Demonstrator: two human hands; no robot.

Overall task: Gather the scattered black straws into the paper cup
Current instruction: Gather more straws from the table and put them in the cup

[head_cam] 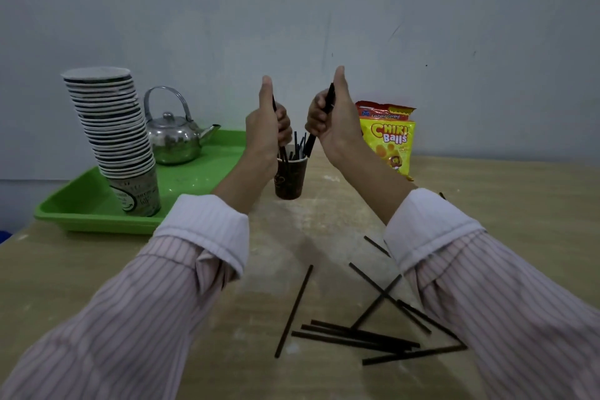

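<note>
Left hand (267, 127), right hand (334, 120) fisted, thumbs up, gripping straws (328, 99)

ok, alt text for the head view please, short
Two hands, left and right, each hold black straws upright over a dark paper cup already holding several straws. More straws lie scattered on the wooden table nearby. A green tray with stacked cups and a kettle sits left; snack bags right.

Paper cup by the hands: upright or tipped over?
Upright. The paper cup stands on its base on the table, mouth up, with black straws sticking out.
</note>
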